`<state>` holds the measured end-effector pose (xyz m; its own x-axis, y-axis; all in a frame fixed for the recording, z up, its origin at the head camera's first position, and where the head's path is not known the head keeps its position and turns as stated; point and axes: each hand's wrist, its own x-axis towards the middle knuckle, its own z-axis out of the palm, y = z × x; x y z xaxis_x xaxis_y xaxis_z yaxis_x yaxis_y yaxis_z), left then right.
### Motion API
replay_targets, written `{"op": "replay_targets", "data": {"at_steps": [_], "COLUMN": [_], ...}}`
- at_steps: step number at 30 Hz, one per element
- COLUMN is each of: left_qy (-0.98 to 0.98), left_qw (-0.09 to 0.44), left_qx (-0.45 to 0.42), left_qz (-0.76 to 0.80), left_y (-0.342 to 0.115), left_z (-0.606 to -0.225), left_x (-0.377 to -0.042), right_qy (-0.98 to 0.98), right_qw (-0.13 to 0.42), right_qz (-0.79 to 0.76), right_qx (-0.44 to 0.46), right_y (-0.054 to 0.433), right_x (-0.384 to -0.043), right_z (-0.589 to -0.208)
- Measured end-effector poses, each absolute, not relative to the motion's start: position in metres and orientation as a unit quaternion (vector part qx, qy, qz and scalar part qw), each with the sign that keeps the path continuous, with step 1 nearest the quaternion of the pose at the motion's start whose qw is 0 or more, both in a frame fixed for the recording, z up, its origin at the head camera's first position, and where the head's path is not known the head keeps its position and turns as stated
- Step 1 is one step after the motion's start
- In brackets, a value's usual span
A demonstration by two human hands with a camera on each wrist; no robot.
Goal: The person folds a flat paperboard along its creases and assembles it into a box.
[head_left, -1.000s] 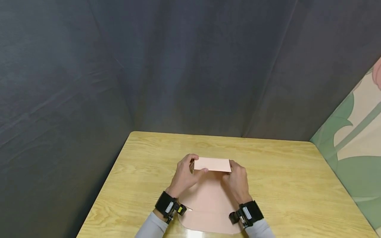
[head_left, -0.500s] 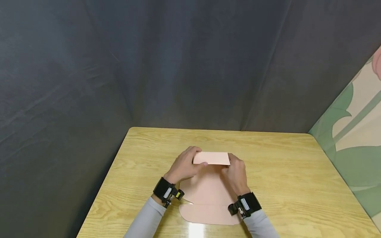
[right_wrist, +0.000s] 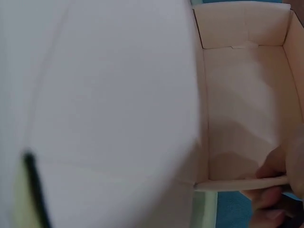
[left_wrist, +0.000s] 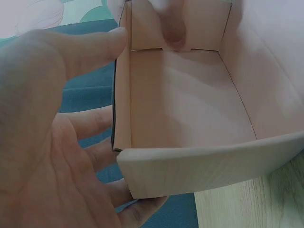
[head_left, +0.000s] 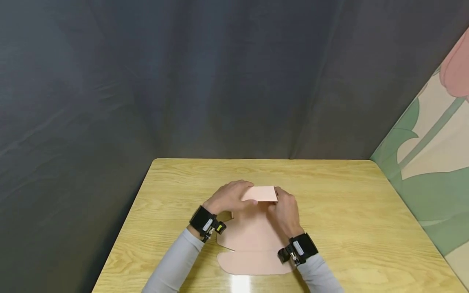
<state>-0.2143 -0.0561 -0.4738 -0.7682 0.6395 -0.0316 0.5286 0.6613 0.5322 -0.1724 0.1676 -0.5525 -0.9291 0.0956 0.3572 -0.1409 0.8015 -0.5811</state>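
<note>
A pale pink cardboard box [head_left: 261, 193] is held over the table, its open inside [left_wrist: 190, 109] showing in the left wrist view. Its long lid flap [head_left: 253, 234] extends toward the person, with a rounded tuck edge at the near end. My left hand [head_left: 231, 198] grips the box at its left end, thumb on the rim of a long wall and fingers spread along the outside. At the right end, my right hand [head_left: 287, 212] pinches the short wall. One digit of it [left_wrist: 174, 33] reaches inside the box, with other fingers [right_wrist: 268, 199] outside.
The wooden table [head_left: 351, 219] extends on both sides of the box. A dark curtain [head_left: 220, 81] hangs behind and to the left. A flowered cloth panel [head_left: 436, 158] stands at the right.
My left hand has slid further over the box's left end, covering more of its far wall. The right hand keeps its hold. The head view has shifted slightly.
</note>
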Motion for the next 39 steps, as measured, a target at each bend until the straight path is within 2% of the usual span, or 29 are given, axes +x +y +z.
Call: {"op": "replay_targets", "data": {"at_steps": [9, 21, 30, 39], "left_qy": [0.916, 0.920, 0.916, 0.914], "left_qw": [0.097, 0.056, 0.014, -0.020], "left_qx": [0.288, 0.243, 0.196, 0.147], "left_qz": [0.261, 0.301, 0.350, 0.377], "left_y": [-0.058, -0.059, -0.063, -0.065], "left_z": [-0.475, -0.479, -0.483, -0.493], "left_x": [-0.217, -0.215, -0.212, -0.212], "right_qy": [-0.935, -0.932, -0.932, -0.927], "right_qw": [0.131, 0.125, 0.137, 0.191], "right_qz": [0.328, 0.341, 0.334, 0.322], "right_qx": [0.006, 0.020, 0.004, 0.019], "right_y": [0.178, 0.195, 0.202, 0.203], "right_x": [-0.166, -0.152, -0.147, -0.143], "right_z": [-0.532, -0.515, -0.515, -0.511]}}
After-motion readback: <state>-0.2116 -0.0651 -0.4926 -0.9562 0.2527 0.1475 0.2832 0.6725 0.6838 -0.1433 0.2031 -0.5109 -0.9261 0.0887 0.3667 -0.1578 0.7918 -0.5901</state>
